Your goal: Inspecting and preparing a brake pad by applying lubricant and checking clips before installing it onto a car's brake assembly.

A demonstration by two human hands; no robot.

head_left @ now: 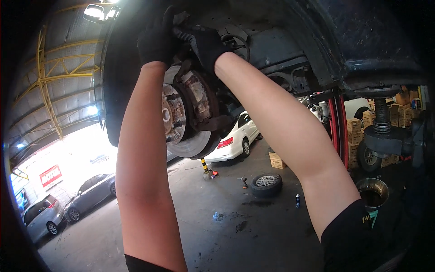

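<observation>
Both my arms reach up into a raised car's dark wheel well. My left hand (156, 41), in a black glove, is above the brake disc, one finger or thumb pointing up and the rest curled out of sight. Close against it, my gloved right hand (205, 44) has its fingers bent and pressed together toward the left. A small greyish shape (181, 19) shows by the fingertips; shadow hides what it is. Below the hands are the rusty wheel hub (167, 114) with its studs, the brake disc (189, 146) and the brake caliper (198, 96).
A removed wheel (266, 185) lies on the floor near a cordless power tool (244, 182) and a spray can (297, 201). At right are a lift pad (385, 131) and an oil drain pan (372, 192). A white car (233, 140) stands behind the disc.
</observation>
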